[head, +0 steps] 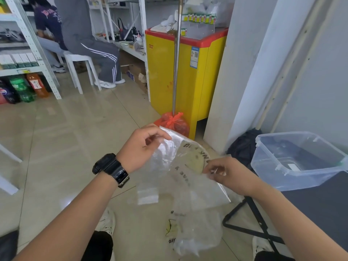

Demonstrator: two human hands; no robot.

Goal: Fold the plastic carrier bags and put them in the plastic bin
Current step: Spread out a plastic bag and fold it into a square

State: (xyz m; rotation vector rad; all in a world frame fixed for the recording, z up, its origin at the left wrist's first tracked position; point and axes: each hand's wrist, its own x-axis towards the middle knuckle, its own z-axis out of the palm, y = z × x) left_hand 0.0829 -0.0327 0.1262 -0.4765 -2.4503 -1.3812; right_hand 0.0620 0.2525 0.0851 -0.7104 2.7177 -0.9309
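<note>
Fingers (161, 135) of left hand (143, 147) and right hand (231, 174) pinch the carrier bag (180, 166) between them.

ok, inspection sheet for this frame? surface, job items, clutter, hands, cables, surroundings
Surface: glossy tiled floor; dark table at right on folding legs.
Job's things: clear printed bag held in the air between both hands; second bag crumpled on the floor below; clear bin open on the table, contents unclear.
Clutter: red bag and black bag on the floor.
Hands: left hand pinches the bag's top edge; right hand pinches its right edge.
Cables: nothing seen.
Surroundings: yellow freezer, metal pole, shelves, soda bottles, two seated people.
</note>
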